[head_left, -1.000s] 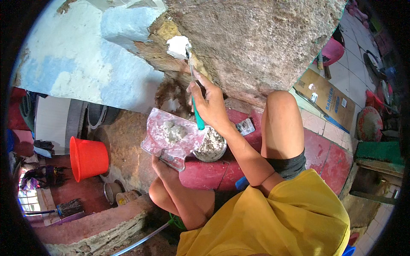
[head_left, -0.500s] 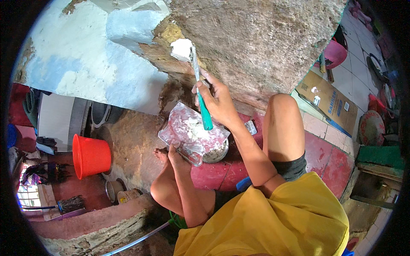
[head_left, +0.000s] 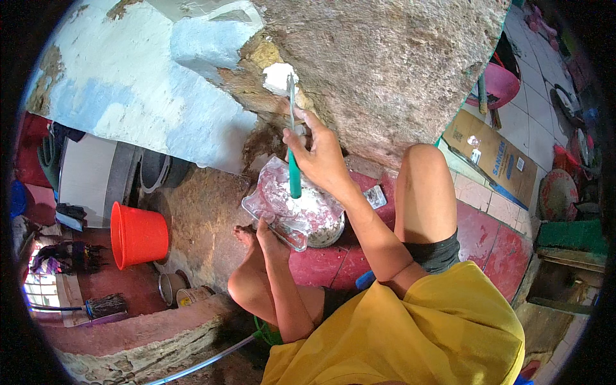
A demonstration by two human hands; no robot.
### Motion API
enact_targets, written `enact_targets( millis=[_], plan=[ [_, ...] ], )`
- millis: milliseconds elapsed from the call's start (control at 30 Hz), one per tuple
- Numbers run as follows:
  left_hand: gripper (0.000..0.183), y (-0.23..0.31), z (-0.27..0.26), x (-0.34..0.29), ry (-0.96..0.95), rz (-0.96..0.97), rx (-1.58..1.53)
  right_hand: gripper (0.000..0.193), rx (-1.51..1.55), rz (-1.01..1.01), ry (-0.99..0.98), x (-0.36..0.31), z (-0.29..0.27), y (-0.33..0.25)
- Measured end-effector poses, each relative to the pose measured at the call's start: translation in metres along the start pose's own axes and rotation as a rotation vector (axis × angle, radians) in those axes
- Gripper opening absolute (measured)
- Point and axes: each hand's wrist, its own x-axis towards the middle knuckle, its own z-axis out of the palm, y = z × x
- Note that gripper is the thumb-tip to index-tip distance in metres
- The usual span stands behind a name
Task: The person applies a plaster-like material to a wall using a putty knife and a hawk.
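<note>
My right hand (head_left: 323, 154) grips a putty knife with a green handle (head_left: 294, 176). Its narrow blade points up at the rough wall (head_left: 385, 70), and the tip touches a white putty patch (head_left: 278, 77) on bare masonry. Below, my left hand (head_left: 272, 242) is closed on the near edge of a clear plastic tray (head_left: 269, 186) smeared with white putty. Part of the left fingers is hidden under the tray. A round tub (head_left: 328, 236) with a whitish, crusted side shows beneath the tray's right part.
Left of me stand a red bucket (head_left: 139, 235) and a metal pot (head_left: 172, 287) by a low ledge (head_left: 147, 327). At right, a flattened cardboard box (head_left: 491, 157) leans beside white tiles. A small packet (head_left: 375, 197) lies on the red floor tiles near my right forearm.
The putty knife has turned more upright, its handle end swinging left. My right hand has shifted slightly left; the whole view has moved a little. My left hand keeps the tray.
</note>
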Motion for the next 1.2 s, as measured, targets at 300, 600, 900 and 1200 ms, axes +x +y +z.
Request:
enact_targets(
  millis=[300, 600, 900, 1200],
  plan=[
    [0.035, -0.014, 0.008, 0.010, -0.165, -0.047, -0.075, 0.041, 0.193, 0.036, -0.028, 0.000, 0.000, 0.004],
    [0.035, -0.009, 0.056, 0.003, -0.118, -0.063, 0.035, 0.040, 0.078, 0.025, -0.010, 0.003, 0.003, -0.006],
    [0.036, -0.010, 0.080, 0.015, -0.211, 0.011, 0.009, 0.040, -0.078, -0.030, 0.018, -0.002, 0.001, -0.017],
    [0.035, -0.008, 0.075, 0.016, -0.283, -0.036, -0.057, 0.040, -0.064, -0.004, 0.011, -0.007, -0.001, -0.029]
  ],
)
